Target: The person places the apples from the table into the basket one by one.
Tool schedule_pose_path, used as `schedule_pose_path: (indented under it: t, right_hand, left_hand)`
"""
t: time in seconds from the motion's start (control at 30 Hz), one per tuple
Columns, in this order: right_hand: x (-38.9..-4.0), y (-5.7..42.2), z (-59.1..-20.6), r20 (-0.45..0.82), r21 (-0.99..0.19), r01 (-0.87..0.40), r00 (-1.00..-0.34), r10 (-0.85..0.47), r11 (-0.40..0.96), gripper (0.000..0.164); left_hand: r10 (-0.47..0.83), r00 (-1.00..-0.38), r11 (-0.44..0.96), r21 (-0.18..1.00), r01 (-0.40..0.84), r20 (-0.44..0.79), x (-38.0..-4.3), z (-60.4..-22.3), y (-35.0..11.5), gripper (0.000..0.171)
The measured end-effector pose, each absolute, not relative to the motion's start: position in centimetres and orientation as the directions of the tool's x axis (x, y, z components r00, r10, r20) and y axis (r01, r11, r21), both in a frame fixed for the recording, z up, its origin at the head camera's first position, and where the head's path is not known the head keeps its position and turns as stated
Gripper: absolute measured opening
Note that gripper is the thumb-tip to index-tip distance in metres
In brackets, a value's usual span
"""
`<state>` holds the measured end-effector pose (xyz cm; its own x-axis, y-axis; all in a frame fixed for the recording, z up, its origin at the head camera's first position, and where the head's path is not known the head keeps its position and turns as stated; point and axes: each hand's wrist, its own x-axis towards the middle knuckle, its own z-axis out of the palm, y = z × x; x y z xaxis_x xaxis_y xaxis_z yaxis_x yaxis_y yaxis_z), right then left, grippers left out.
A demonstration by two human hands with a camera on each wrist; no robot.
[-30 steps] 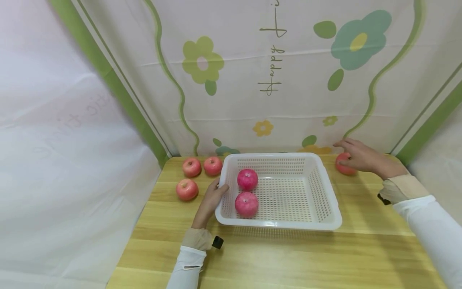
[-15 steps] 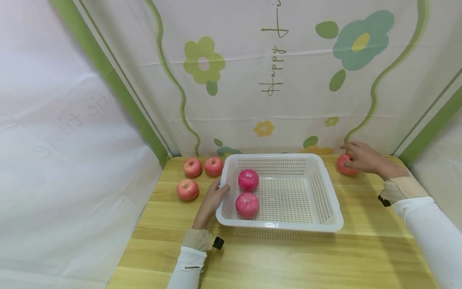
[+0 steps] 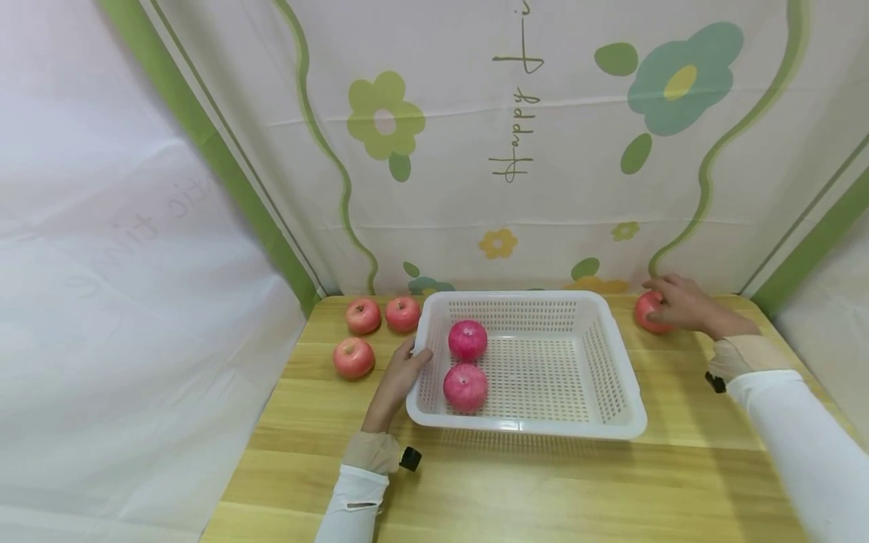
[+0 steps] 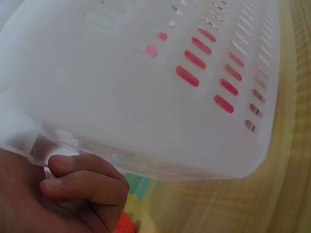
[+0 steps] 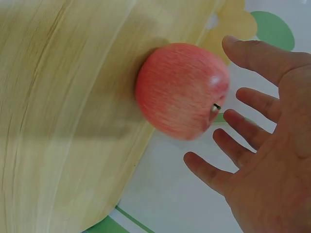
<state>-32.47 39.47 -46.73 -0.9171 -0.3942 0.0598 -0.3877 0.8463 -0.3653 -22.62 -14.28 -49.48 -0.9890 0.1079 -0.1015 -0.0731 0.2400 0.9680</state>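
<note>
A white plastic basket (image 3: pixel 519 427) with slotted sides stands mid-table. My left hand (image 3: pixel 397 377) grips its left rim; in the left wrist view that hand's fingers (image 4: pixel 90 187) curl over the edge. Inside the basket, along its left side, sit two round magenta fruits, one (image 3: pixel 468 340) behind the other (image 3: pixel 465 388). At the back right of the table lies a red apple (image 5: pixel 182 91), stem showing. My right hand (image 3: pixel 686 305) hovers over it with fingers spread; in the right wrist view a gap shows between palm and apple.
Three more apples lie left of the basket: one at the back left (image 3: pixel 363 316), one beside the rim (image 3: pixel 403 314), one nearer the front (image 3: pixel 354 357). A flower-printed curtain (image 3: pixel 448 188) rises behind the wooden table (image 3: pixel 475 490), with white cloth (image 3: pixel 136 302) at the left.
My right hand has shifted slightly right, then lowered closer over the apple at the back right. The left hand stays on the basket rim; the basket and fruit have not moved.
</note>
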Motion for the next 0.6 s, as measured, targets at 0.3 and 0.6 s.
schedule_pose_path:
  t: [0.3,0.6]
  right_hand:
    - [-32.6,39.7,-47.6,0.021,-0.356,-0.368,-0.922,-0.386,0.859,0.068]
    - [-32.3,39.5,-48.0,-0.003,-0.361,-0.342,-0.930,-0.368,0.868,0.067]
  left_hand:
    - [0.115,-0.988,0.237,0.969,-0.076,-0.106,-22.9,-49.7,-14.4,0.042]
    - [0.102,-0.989,0.240,0.968,-0.077,-0.105,-22.8,-49.7,-14.4,0.042]
